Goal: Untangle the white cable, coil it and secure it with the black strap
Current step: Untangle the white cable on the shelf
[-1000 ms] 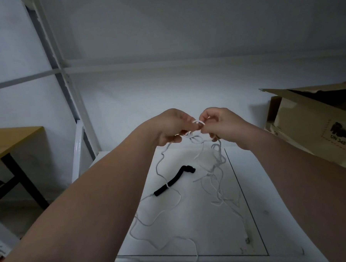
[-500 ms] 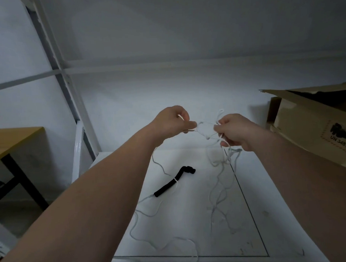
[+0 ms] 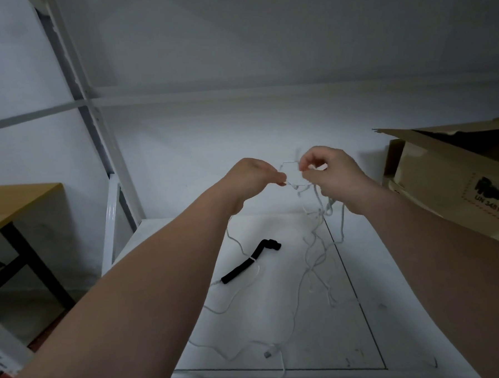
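Below and nearest of all to the fingers, the plug end of the white cable lies on the white shelf, close to its front edge, with slack strands snaking across the surface. Farther in, under the left hand, the black strap lies flat on the shelf, a turn of cable looped round its middle. Above it, a person holds both hands raised side by side, just apart, with a short run of cable stretched between them. The left hand pinches the cable between thumb and curled fingers; the right hand pinches a small loop of it between thumb and forefinger, the other fingers curled, while a tangled bunch hangs down from beneath the right fingers to the shelf. Right of the right hand stands an open cardboard box. Well left of the left hand are a white rack upright and a wooden table
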Demonstrator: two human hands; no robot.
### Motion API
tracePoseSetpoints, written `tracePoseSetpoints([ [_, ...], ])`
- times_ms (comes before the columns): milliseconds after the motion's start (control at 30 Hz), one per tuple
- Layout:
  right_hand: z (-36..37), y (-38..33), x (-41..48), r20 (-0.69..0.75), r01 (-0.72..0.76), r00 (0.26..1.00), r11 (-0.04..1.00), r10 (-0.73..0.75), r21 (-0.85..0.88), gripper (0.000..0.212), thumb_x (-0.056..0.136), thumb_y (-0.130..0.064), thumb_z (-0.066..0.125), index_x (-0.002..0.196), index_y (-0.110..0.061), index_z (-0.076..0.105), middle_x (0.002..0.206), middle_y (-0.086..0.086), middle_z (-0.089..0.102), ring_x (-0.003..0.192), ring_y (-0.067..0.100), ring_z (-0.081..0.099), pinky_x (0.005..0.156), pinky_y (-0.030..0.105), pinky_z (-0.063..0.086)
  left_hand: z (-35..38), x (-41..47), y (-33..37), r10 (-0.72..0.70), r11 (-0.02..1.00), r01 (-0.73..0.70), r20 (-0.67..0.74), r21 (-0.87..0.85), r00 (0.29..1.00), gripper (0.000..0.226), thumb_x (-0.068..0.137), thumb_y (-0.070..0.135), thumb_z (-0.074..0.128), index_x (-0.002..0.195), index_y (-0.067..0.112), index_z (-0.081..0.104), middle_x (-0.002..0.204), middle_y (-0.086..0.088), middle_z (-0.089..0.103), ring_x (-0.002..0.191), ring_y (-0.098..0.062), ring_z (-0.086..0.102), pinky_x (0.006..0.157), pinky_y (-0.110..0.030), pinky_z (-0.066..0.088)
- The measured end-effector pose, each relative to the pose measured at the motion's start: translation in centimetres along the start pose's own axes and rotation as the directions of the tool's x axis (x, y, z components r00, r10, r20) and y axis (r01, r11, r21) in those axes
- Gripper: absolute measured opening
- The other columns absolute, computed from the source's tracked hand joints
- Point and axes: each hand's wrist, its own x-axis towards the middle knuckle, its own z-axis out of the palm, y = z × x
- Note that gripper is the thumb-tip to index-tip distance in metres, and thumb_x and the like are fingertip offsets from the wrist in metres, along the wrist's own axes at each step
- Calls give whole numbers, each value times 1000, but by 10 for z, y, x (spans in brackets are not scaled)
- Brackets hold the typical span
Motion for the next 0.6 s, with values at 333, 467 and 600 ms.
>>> tracePoseSetpoints([
  [333,-9,5,5,50,28,999,788,3,-616,31,76,8,50,93,-19,50,99,7,59,79,25,55,62,31,45,11,19,-8,-63,966,122,-249,229,966,23,82,22,63,94,4,70,90,-9,59,88,-29,54,83,-39,47],
  [467,-14,11,7,61,95,995,824,-73,-559,34,74,5,53,77,-29,50,95,-2,61,84,22,57,72,35,49,8,14,0,-55,990,69,-109,126,992,22,91,16,55,101,1,67,80,0,57,70,-14,48,63,-22,38],
  [600,-12,2,3,140,23,990,983,3,-183,20,78,-19,70,95,-30,69,102,-6,57,76,6,51,62,22,41,8,7,1,-138,990,136,-46,-39,989,14,90,22,54,95,15,66,78,5,55,73,-13,42,61,-25,30],
])
